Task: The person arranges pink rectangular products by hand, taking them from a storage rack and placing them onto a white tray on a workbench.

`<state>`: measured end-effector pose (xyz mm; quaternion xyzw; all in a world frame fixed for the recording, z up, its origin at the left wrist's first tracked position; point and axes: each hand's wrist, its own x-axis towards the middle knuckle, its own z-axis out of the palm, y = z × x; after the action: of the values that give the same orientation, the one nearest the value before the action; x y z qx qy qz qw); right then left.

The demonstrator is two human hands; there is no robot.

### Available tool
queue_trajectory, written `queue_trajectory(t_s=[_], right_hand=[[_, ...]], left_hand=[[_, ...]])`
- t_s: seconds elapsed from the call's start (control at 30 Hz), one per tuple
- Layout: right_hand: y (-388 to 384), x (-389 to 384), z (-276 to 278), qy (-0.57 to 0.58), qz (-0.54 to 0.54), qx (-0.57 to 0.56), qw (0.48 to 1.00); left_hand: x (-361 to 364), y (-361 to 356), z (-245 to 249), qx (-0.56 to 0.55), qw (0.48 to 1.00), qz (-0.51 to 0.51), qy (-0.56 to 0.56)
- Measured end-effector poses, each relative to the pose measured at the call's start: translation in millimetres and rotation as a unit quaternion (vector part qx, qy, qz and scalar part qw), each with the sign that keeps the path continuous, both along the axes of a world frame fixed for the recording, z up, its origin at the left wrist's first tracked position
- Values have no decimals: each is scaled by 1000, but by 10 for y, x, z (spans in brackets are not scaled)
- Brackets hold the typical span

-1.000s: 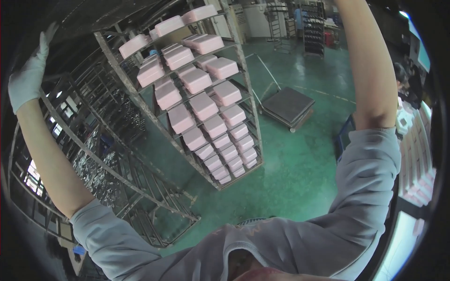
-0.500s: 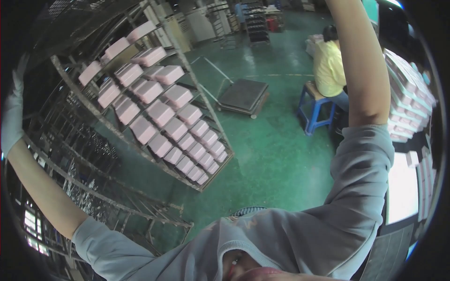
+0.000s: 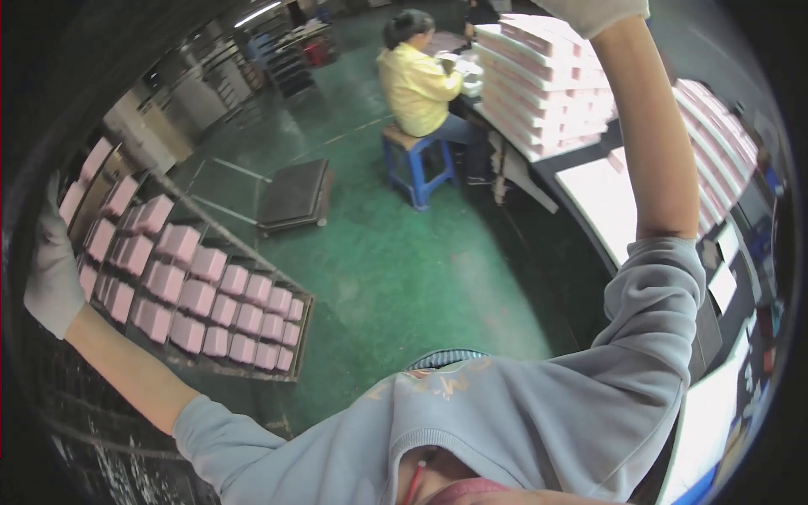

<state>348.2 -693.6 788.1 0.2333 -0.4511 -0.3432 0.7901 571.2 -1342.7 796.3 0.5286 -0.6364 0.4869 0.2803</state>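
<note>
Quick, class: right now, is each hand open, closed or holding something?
Left hand: gloved, dim at the view's edge; open or closed cannot be told.
Right hand: gloved, fingers cut off at the top; cannot be told.

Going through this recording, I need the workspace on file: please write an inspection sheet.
Surface: dark table, partly covered by a bright white panel.
Job's things: pink blocks on a rack; pink-and-white layered stack on the table.
Clutter: loose white sheets near the table.
Left hand: gloved, near the rack; grip unclear.
Right hand: gloved, cut off by the top edge; grip unclear.
Cables: nothing seen.
Surroundings: green floor, seated person, flat cart.
</note>
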Motion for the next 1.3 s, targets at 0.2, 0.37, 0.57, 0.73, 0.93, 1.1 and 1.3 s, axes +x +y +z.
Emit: queue_trajectory(t_s=[0.2, 0.37, 0.57, 0.73, 0.93, 1.1, 1.3], right_hand=[[1460, 73, -456, -408, 41, 107, 906], [1714, 826, -853, -679, 436, -300, 508], [1892, 1321, -1111, -630, 144, -601, 470], [1503, 2058, -1231, -581, 296, -737, 175], [1862, 2160, -1813, -416, 412, -807, 76], [2340, 2913, -2745, -285, 473, -833, 38], [2183, 3375, -3139, -154, 387, -899, 133]], left_hand=[[-1002, 1364, -1239, -250, 943, 194, -107], [-1957, 1373, -1780, -522, 590, 592, -167], [-2413, 3538, -1329, -571, 815, 98, -23], [-2353, 4278, -1550, -491, 803, -329, 78], [-3445, 3912, -3000, -291, 588, -744, 130], [-3465, 5004, -3415, -465, 553, -682, 113], [-3685, 6101, -3972, -768, 456, 404, 199]])
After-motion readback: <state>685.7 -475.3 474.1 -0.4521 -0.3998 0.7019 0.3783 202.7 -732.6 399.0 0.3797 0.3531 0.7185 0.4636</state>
